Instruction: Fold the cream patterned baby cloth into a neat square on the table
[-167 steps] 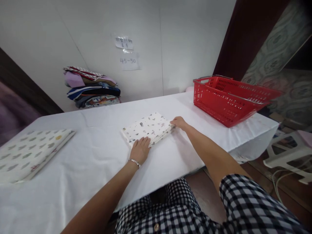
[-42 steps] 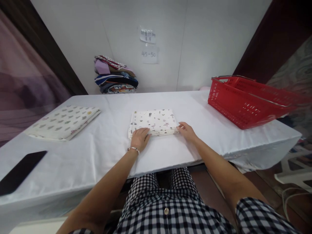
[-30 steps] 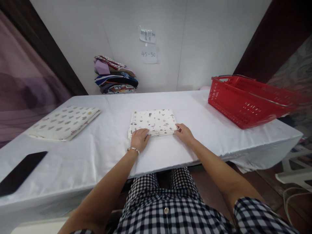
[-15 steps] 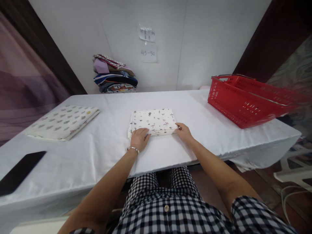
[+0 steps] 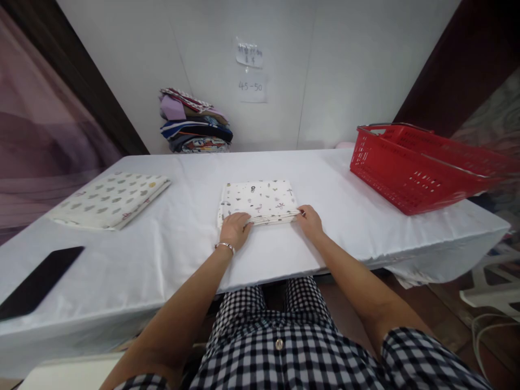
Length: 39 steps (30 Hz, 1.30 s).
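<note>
A white folded cloth (image 5: 260, 197) with small printed motifs lies flat on the table in front of me, its stacked layers showing along the near edge. At its near left corner my left hand (image 5: 235, 227), with a bracelet at the wrist, is closed on the edge, the fingertips partly hidden. My right hand (image 5: 311, 222) pinches the near right corner between thumb and fingers. Further left lies a second folded white cloth (image 5: 111, 200) with grey leaf-like prints, and neither hand touches it.
A red plastic basket (image 5: 414, 173) stands at the table's right end. A dark flat phone-like slab (image 5: 38, 281) lies at the near left. Behind the white-covered table (image 5: 187, 260), a pile of folded fabrics (image 5: 197, 127) rests against the wall, with paper signs (image 5: 252, 86) beside it.
The view has shifted slightly, so everything sits a little further right in the picture. Both hands stay on the near corners of the folded cloth.
</note>
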### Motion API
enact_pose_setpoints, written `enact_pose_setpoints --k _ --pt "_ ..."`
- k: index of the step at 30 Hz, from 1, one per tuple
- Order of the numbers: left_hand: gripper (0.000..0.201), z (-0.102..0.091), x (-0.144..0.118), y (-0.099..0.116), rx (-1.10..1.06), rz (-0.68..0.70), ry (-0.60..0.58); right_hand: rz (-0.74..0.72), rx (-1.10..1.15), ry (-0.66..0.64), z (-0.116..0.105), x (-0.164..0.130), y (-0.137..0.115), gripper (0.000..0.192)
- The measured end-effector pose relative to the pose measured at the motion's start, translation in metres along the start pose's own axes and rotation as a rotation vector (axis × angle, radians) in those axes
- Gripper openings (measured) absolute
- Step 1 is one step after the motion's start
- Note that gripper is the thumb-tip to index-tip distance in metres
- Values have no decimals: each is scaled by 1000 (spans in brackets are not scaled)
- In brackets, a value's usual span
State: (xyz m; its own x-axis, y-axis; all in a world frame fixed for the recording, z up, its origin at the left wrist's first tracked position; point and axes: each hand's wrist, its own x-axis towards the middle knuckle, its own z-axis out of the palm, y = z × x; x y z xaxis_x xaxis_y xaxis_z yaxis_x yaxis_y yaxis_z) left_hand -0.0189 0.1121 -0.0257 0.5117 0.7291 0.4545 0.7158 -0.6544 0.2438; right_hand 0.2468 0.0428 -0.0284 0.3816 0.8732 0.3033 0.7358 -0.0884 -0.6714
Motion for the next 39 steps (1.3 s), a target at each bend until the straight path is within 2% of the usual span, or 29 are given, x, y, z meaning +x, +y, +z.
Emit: enact_pose_setpoints --k 8,14,17,21,26,30,35,39 --pt "25 2 1 -6 -37 51 99 -25 138 -23 -1 5 10 15" --pt "24 4 4 -6 18 56 93 42 329 -86 -8 5 11 30" --pt "24 5 4 -6 24 59 96 64 350 -77 -9 4 11 29" --pt "24 4 4 -5 29 64 91 38 312 -82 -6 8 13 21" --pt "23 -1 3 -2 60 34 81 -66 167 -69 -2 11 17 12" --pt "23 -8 0 -4 66 -6 80 -134 79 -62 -5 7 16 15" --pt "24 -12 2 -7 57 15 80 -249 29 -83 -14 8 8 28" --pt "22 -10 7 -7 78 15 23 -312 -111 -141 -15 14 3 22"
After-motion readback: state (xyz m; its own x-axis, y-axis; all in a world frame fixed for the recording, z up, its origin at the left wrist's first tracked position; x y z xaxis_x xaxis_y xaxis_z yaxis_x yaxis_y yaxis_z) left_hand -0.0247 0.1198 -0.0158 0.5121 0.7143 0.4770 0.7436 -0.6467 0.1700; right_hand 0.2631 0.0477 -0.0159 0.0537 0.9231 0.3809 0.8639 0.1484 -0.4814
